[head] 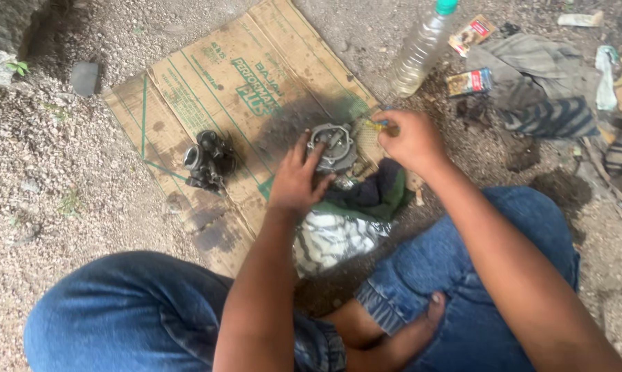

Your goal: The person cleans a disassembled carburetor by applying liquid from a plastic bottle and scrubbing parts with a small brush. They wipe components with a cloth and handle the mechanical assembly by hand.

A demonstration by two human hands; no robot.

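Item 1: your left hand (296, 180), fingers spread, pressing down on the grey metal carburetor part (333, 146), which rests on the flattened cardboard sheet (221, 89) just past the hand at 1 o'clock.

Item 2: your right hand (412, 141), closed around a small yellow-handled tool (378, 126); the tool's end points toward the metal part at 9 o'clock of the hand. The tip itself is too small to make out.

Item 3: a second, darker carburetor body (207, 160), on the same cardboard, well apart from your left hand at 9 o'clock.

Item 4: a dark green cloth (376, 194) lying just beneath the grey part at 5 o'clock, with a white-and-grey patterned rag (335, 238) below it, next to your knees.

Item 5: a clear plastic bottle (421, 48) with a green cap, lying on the gravel at 12 o'clock of your right hand.

Item 6: small printed packets (469, 81) and crumpled grey cloth (531, 69) on the dirt at 2 o'clock of the right hand.

Item 7: your legs in blue jeans (118, 310), folded, at the lower edge.
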